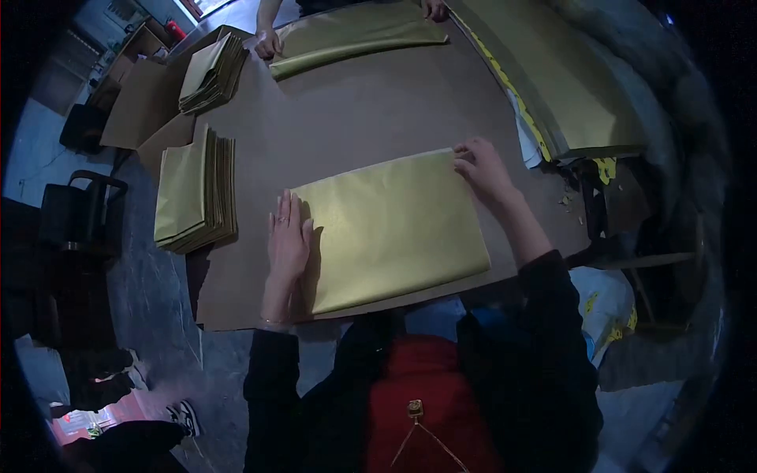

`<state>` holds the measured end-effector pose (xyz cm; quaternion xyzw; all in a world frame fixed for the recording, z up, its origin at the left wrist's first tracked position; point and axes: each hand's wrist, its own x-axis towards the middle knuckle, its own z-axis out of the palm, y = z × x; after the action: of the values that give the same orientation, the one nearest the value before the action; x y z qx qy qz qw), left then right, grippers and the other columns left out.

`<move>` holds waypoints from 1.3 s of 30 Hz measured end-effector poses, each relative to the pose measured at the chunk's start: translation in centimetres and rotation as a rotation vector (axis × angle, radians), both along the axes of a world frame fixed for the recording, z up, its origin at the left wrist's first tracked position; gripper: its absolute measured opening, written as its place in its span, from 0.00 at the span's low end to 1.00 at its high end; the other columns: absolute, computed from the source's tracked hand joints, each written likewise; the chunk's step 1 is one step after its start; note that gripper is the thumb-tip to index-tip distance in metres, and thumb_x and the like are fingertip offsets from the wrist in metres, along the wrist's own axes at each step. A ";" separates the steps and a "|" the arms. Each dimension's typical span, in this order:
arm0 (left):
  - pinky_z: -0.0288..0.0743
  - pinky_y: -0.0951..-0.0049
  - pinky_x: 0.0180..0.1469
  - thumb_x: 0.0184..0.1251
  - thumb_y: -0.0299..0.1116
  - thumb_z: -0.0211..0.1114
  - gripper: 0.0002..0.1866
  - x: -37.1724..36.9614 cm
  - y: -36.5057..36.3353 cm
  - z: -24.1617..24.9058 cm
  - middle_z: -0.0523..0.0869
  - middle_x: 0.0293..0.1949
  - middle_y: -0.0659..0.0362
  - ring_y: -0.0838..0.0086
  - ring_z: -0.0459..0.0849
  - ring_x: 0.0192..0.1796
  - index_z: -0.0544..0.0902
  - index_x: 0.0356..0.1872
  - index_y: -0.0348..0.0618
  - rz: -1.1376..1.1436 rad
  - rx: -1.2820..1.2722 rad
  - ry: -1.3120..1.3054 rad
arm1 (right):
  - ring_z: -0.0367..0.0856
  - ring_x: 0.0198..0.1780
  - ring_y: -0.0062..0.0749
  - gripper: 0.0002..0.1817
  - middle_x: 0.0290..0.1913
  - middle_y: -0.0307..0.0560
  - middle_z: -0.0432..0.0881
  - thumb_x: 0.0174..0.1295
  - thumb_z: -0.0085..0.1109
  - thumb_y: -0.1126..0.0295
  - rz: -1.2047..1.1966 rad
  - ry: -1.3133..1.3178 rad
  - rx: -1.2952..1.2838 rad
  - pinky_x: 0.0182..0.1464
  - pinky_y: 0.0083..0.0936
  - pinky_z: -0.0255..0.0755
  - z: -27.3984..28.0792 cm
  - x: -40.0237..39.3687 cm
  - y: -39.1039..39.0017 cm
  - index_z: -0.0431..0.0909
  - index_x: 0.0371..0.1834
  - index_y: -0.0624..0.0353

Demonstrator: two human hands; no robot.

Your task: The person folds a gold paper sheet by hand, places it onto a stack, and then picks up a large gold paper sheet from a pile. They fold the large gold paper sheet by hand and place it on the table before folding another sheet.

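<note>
A folded sheet of gold paper (386, 229) lies on the cardboard-covered table right before me, its white edge showing along the far side. My left hand (289, 246) rests along the paper's left edge, fingers stretched out and pointing away from me, a ring on one of them. At the far right corner, my right hand (481, 165) has its fingers bent and pinched at the paper's edge. The underside of the fold is hidden.
Two piles of folded gold paper, a nearer one (185, 193) and a farther one (209, 75), stand at the left. A large stack of gold sheets (568, 87) lies at the right. Across the table, another person's hands (268, 43) hold a gold sheet (355, 39). Chairs (79, 205) stand left.
</note>
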<state>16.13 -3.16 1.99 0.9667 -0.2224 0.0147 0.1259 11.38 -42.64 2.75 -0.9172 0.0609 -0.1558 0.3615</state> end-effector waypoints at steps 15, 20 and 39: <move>0.43 0.53 0.72 0.70 0.47 0.48 0.32 0.7 -0.1 -2.6 0.54 0.72 0.51 0.59 0.49 0.74 0.57 0.69 0.38 0.054 0.003 -0.033 | 0.69 0.32 0.22 0.11 0.31 0.39 0.72 0.51 0.63 0.72 0.186 0.399 0.182 0.35 0.24 0.67 -0.5 4.7 -2.0 0.72 0.33 0.64; 0.41 0.53 0.73 0.67 0.44 0.51 0.32 0.9 -0.2 -1.9 0.54 0.71 0.48 0.58 0.48 0.74 0.59 0.67 0.35 0.043 -0.063 0.007 | 0.70 0.32 0.19 0.12 0.30 0.37 0.74 0.55 0.61 0.68 0.141 0.321 0.456 0.34 0.21 0.66 -1.0 3.7 -0.7 0.76 0.39 0.63; 0.42 0.53 0.73 0.67 0.48 0.48 0.34 0.7 -0.2 -2.8 0.56 0.71 0.52 0.61 0.52 0.74 0.57 0.69 0.39 0.111 -0.002 -0.081 | 0.80 0.26 0.35 0.12 0.24 0.51 0.80 0.51 0.60 0.64 -0.062 0.454 0.046 0.30 0.32 0.73 -0.9 5.2 -0.4 0.79 0.27 0.65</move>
<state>16.85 -3.34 -0.77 0.9761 -0.1731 0.0608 0.1168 16.56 -43.02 1.86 -0.9181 0.1722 0.0452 0.3542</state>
